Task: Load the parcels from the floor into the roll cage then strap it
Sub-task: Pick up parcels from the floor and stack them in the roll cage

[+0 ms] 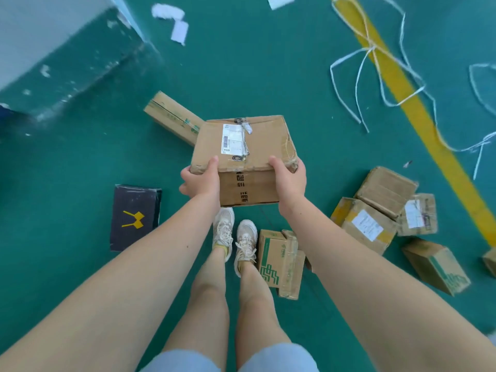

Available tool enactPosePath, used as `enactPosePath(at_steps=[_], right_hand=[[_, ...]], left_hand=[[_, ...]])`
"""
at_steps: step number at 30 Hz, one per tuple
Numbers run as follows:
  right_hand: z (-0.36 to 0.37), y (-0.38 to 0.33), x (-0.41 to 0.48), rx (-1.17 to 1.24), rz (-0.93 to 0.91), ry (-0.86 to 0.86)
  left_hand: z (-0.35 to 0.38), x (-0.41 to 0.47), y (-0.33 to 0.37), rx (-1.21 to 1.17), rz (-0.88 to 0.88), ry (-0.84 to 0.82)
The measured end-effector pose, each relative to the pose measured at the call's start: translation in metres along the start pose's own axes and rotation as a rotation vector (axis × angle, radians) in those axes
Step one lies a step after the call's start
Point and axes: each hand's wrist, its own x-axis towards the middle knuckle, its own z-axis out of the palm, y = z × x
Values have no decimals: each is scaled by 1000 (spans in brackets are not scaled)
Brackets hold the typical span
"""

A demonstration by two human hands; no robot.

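- A parcel depot or warehouse: green painted floor (268, 63) with a yellow lane line (414, 116) running beyond and right of the right hand (289, 181).
- Taped cardboard parcels (386, 189) with shipping labels lie scattered right of that hand; the held parcel (257, 140) carries a barcode label.
- Loose white strapping bands (371, 48) lie beyond the right hand, and paper scraps (167, 10) beyond the left hand (200, 181).

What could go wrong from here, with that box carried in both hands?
1. Slip: the left hand and right hand hold the box only at its near corners, thumbs on top. The far end could dip and pull free.
2. Trip: a green-printed parcel lies right beside the shoes, and the box hides some of the floor ahead.
3. Snag: loose white straps lie tangled on the floor and might catch a foot.
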Motion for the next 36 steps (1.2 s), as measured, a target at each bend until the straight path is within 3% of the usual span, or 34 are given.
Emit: enactPosePath(at_steps=[10,21,27,36], right_hand=[[-4,-86,-150,20,-204,-69],[55,-132,-275,-101,-443,-332],[95,-128,-353,-200,-568,-490],[127,-62,-458,-308,-660,-744]], left_hand=[[-116,-117,70,-188,109,31],[-257,-160,99,-526,220,145],[-345,-186,81,-735,253,225],[-455,-223,-4,-938,341,410]])
